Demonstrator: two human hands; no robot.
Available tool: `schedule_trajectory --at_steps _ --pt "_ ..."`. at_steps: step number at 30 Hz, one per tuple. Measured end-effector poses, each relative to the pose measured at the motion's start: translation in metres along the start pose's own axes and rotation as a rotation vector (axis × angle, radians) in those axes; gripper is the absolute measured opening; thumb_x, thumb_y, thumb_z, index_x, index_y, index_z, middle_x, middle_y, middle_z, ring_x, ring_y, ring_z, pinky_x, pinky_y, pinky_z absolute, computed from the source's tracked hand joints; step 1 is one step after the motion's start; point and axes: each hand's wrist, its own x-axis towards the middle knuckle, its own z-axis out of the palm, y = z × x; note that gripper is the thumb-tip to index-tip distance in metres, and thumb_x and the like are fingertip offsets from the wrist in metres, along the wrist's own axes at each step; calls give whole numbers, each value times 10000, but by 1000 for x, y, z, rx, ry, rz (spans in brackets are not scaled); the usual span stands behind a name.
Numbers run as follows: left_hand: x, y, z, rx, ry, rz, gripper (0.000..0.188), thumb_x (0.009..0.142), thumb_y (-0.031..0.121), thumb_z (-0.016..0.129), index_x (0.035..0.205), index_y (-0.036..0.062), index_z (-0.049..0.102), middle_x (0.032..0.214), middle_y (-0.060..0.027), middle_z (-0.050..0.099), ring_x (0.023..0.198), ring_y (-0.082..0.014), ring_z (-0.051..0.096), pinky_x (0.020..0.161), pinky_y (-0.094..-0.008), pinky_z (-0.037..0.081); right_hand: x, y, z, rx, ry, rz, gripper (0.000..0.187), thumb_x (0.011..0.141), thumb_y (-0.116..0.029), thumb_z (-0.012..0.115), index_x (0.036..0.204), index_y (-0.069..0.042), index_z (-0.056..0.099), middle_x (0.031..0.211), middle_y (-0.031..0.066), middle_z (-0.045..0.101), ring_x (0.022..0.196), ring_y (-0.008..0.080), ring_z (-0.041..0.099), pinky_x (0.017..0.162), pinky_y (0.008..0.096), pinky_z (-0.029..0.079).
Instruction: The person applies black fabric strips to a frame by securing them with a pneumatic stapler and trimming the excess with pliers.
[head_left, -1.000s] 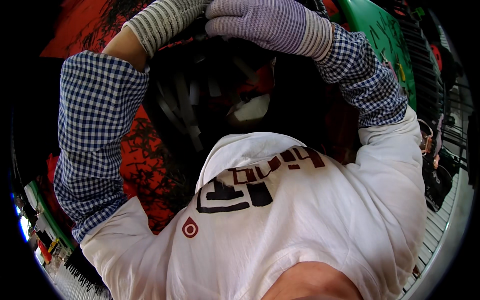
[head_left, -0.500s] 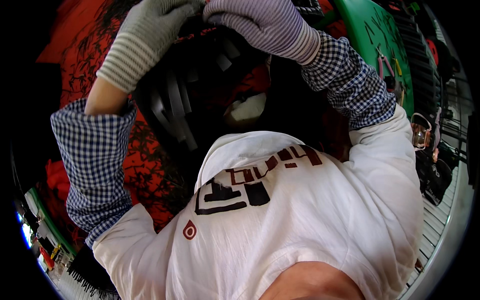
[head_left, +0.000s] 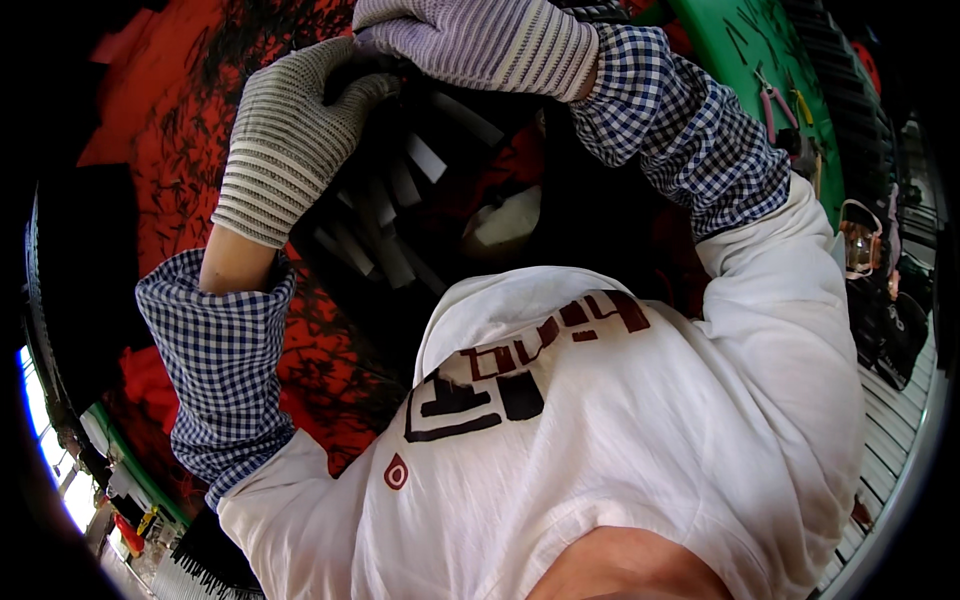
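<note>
My left hand (head_left: 290, 135), in a grey-and-white striped knit glove, is at the upper left. Its thumb and fingers curve round something dark that I cannot make out. Close against it at the top edge is my right hand (head_left: 460, 40), in a purplish striped glove, with its fingers bent and their tips hidden. Below both hands spreads a dark mass whose outline is lost in shadow. Several flat grey strips (head_left: 425, 158) show in it, catching the light. A pale, rounded piece (head_left: 505, 222) lies to their right.
A red cloth (head_left: 165, 130) strewn with small black slivers spreads at the left. On the green surface (head_left: 735, 60) at the right lie pink-handled pliers (head_left: 770, 110) and a yellow-handled tool (head_left: 802, 105). A clear jug-like container (head_left: 860, 245) stands beyond. Black bristly pieces (head_left: 215, 550) lie at lower left.
My right hand has shifted left. My left hand has come slightly nearer, with its thumb now apart from its fingers. The grey strips appear shifted and turned.
</note>
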Motion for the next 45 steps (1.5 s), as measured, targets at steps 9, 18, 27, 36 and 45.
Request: schedule_trajectory --at_steps 9,18,27,36,45 --pt "-18 -2 4 1 138 -23 283 877 259 740 1061 44 743 952 -155 746 834 -286 734 786 -365 581 2 -13 10 96 73 20 154 904 -135 640 912 9 695 864 152 635 802 326 638 717 412 528" --pt "-1 9 -5 34 99 -51 172 867 176 733 967 36 734 909 -125 730 816 -251 710 765 -332 566 -95 25 -122 -457 592 234 65 890 -55 653 913 -6 689 867 143 682 765 283 670 688 344 532" --pt "18 -67 -5 -179 272 119 154 847 -61 700 969 34 705 893 -29 690 818 -111 670 758 -251 563 -340 83 -164 -1352 243 1350 508 927 -503 585 1294 -153 553 1180 171 614 1163 368 568 941 486 499" --pt "42 -54 7 -299 197 83 91 816 40 760 900 46 726 848 -42 709 775 -119 659 725 -250 533 -434 122 -192 -1059 82 1643 706 915 -465 613 1492 -136 374 1290 266 604 1125 451 612 969 508 485" --pt "33 -79 0 -312 85 -143 73 885 73 722 954 50 719 789 1 666 703 -62 597 693 -215 528 -315 72 -206 -604 692 1033 746 877 -363 743 1456 -7 435 1281 196 624 1152 245 619 966 346 506"
